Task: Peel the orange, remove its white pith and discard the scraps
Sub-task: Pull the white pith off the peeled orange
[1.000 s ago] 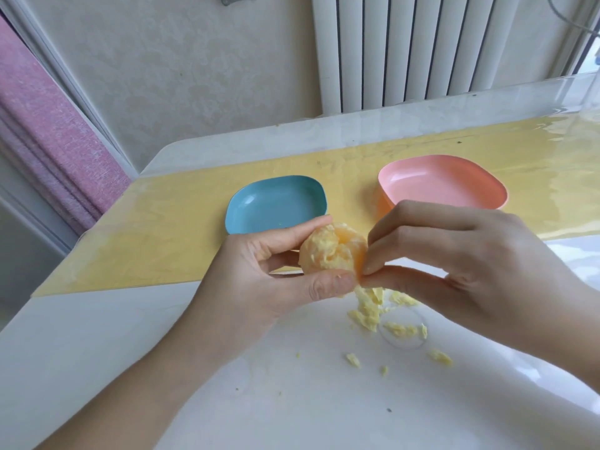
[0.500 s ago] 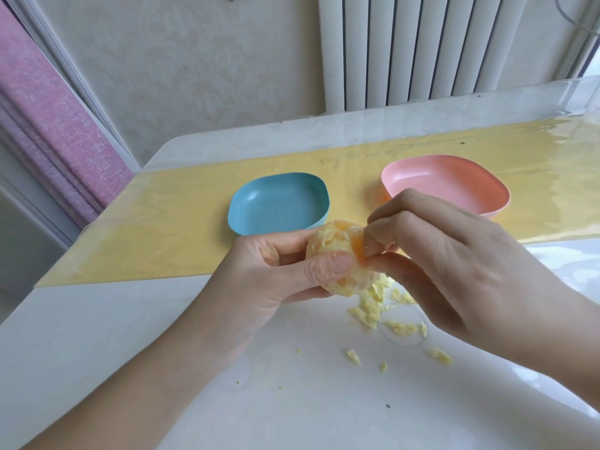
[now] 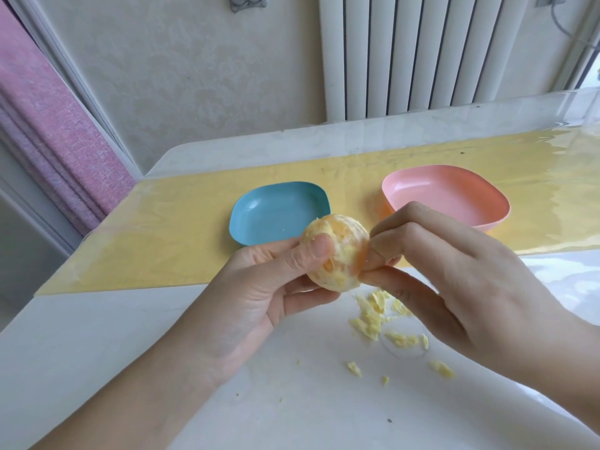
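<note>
One peeled orange (image 3: 344, 246), patchy with pale pith: left hand (image 3: 259, 287) grips it, right hand (image 3: 454, 271) pinches its side. Two dishes: blue dish (image 3: 276, 212), pink dish (image 3: 448, 196).

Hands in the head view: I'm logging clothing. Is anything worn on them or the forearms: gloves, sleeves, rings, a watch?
Nothing worn shows. The left hand and right hand are bare, no gloves or rings; left forearm and right forearm run bare to the picture's edge, no sleeve, watch or bracelet.

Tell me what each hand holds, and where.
The left hand grips the peeled orange, thumb on its near face, fingers underneath. The right hand pinches the orange's right side between thumb and forefinger.
</note>
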Available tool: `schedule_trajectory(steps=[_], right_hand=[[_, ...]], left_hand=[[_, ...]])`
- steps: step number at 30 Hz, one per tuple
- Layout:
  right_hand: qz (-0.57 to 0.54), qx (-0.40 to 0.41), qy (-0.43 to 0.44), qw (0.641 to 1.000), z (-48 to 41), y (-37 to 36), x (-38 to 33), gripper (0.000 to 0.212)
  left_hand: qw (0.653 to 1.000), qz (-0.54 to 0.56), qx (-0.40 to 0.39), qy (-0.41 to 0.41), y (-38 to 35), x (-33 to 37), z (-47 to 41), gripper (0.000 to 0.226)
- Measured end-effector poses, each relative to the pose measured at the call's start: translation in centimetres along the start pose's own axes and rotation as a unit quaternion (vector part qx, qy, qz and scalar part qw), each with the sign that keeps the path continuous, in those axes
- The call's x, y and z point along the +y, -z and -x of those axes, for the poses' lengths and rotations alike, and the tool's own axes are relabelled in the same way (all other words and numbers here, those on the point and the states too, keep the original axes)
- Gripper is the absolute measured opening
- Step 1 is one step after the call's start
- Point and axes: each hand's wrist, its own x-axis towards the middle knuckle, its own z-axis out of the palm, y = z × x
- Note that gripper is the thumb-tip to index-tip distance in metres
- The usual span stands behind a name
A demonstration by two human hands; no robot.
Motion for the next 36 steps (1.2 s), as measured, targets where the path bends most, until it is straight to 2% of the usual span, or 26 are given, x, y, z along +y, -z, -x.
schedule_trajectory(steps=[1,3,5,7,9,13,16,23,36], right_hand=[[-0.004,-0.006,-0.036,0.999,1.0,0.7,-0.1,0.013],[0.068,0.06,-0.099,0.991,1.4,1.6,1.7,0.016],[0.047,0.066,-0.132,0.988,1.8,2.7,2.5,0.027],[0.047,0.089,-0.11,0.989,2.0,1.6,2.1,0.032],[0.026,0.092,-0.089,0.991,2.0,2.3,2.7,0.026],[0.069,0.099,-0.059,0.991,2.2,1.8,2.4,0.014],[0.077,0.104,-0.075,0.989,2.2,1.8,2.3,0.009],[-0.009,0.127,-0.159,0.979,2.2,0.8,1.8,0.007],[0.063,0.085,-0.087,0.991,2.1,1.4,2.6,0.008]], left_hand=[[1.0,0.001,0.0,-0.001,0.0,0.0,0.1,0.029],[1.0,-0.005,-0.006,-0.001,-0.1,-0.1,0.1,0.029],[1.0,-0.011,-0.007,0.0,-0.1,-0.1,0.2,0.029],[1.0,-0.024,-0.005,-0.002,0.0,-0.2,0.2,0.03],[0.999,-0.035,-0.005,-0.004,0.0,-0.1,0.2,0.031],[0.999,-0.031,0.012,-0.009,0.0,-0.3,0.1,0.03],[0.999,-0.027,0.019,-0.025,0.0,-0.5,0.0,0.035],[0.992,-0.071,0.05,-0.088,0.5,-1.0,-0.3,0.046],[0.989,-0.091,0.031,-0.109,0.0,-1.0,0.0,0.046]])
